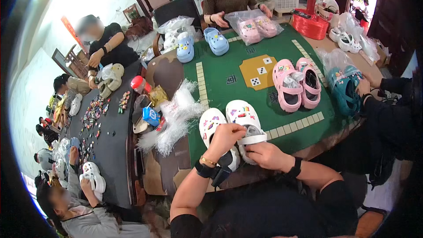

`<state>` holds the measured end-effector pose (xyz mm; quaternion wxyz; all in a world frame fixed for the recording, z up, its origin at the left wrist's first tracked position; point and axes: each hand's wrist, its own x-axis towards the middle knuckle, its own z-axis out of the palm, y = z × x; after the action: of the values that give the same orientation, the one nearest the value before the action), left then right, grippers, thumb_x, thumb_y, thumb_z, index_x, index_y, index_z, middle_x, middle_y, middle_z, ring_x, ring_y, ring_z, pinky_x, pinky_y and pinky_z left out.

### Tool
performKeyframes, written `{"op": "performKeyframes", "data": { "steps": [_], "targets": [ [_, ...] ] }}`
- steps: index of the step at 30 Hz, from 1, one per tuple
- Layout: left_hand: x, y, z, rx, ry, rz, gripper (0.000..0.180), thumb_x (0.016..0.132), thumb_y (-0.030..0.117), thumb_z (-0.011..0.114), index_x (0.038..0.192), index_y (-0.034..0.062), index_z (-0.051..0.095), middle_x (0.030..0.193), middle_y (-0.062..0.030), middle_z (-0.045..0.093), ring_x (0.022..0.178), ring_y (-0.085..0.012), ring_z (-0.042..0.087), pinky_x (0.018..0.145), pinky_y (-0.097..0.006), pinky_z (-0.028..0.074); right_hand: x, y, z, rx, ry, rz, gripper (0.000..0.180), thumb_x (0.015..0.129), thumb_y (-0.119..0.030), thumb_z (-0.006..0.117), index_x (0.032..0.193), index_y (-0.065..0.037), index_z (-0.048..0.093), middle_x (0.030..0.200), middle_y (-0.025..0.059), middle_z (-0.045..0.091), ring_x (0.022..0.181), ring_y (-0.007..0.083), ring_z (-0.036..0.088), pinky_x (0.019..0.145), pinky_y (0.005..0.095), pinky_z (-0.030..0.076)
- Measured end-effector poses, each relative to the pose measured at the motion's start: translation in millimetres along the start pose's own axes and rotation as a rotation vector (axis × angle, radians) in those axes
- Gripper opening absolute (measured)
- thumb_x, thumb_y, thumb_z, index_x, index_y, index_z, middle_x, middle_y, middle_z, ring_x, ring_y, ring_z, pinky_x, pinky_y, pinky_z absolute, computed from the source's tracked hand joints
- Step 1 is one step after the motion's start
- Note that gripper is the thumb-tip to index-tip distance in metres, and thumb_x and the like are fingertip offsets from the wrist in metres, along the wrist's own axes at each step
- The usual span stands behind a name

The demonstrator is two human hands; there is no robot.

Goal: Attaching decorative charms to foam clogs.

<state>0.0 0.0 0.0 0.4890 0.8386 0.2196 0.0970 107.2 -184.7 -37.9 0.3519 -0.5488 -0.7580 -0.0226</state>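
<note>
Two white clogs with colourful charms stand side by side at the near edge of the table. The right white clog [240,109] has crumpled clear stuffing [252,131] in its opening. My left hand [228,140] reaches over the left white clog [210,120], its thumb and fingertips pinched together at the right clog's opening; what they hold is too small to tell. With its fingers curled round the heel and strap of the right clog, my right hand [266,155] grips it. Beyond stands a pair of pink clogs [287,99] with charms.
Left of my hands lies a heap of clear plastic bags [174,108]. Blue clogs [216,42] stand at the far edge, near a person holding bagged pink clogs [252,31]. At the right, another person's hand touches teal clogs [343,92]. Charms [94,117] cover the grey side table.
</note>
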Motion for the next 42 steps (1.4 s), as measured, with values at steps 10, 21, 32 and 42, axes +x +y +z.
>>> {"op": "performKeyframes", "data": {
  "steps": [10, 21, 32, 42],
  "targets": [
    [4, 4, 3, -0.003, 0.018, 0.083, 0.018, 0.082, 0.012, 0.072, 0.096, 0.0004, 0.074, 0.080, -0.0114, 0.073, 0.066, -0.0131, 0.065, 0.062, -0.028, 0.051, 7, -3, -4, 0.016, 0.058, 0.019, 0.018, 0.078, -0.005, 0.065, 0.095, -0.001, 0.064, 0.106, 0.0120, 0.065, 0.086, 0.0308, 0.067, 0.074, 0.0380, 0.056],
    [-32, 20, -11, -0.321, 0.218, -0.016, 0.013, 0.087, 0.007, 0.071, 0.097, -0.0012, 0.074, 0.082, -0.0034, 0.072, 0.075, -0.0055, 0.062, 0.066, -0.021, 0.049, 56, -10, -10, 0.451, 0.401, 0.612, 0.020, 0.086, -0.008, 0.069, 0.103, 0.001, 0.064, 0.089, 0.0145, 0.068, 0.079, 0.0226, 0.068, 0.071, 0.0317, 0.054],
    [-55, 11, -22, -0.300, 0.325, -0.026, 0.019, 0.095, 0.013, 0.061, 0.102, -0.0002, 0.072, 0.078, 0.0007, 0.066, 0.072, -0.0039, 0.056, 0.064, -0.022, 0.045, 72, -5, -2, 0.550, 0.400, 0.603, 0.012, 0.087, -0.004, 0.064, 0.097, 0.001, 0.068, 0.086, 0.0095, 0.065, 0.076, 0.0165, 0.064, 0.069, 0.0285, 0.051],
    [-59, 4, -16, -0.536, 0.357, 0.069, 0.017, 0.096, 0.012, 0.061, 0.100, -0.0012, 0.071, 0.083, 0.0020, 0.067, 0.075, -0.0029, 0.055, 0.066, -0.021, 0.045, 83, -19, -13, 0.524, 0.369, 0.523, 0.011, 0.086, -0.003, 0.064, 0.095, 0.002, 0.068, 0.085, 0.0102, 0.065, 0.076, 0.0181, 0.065, 0.069, 0.0287, 0.052]
  ]
}}
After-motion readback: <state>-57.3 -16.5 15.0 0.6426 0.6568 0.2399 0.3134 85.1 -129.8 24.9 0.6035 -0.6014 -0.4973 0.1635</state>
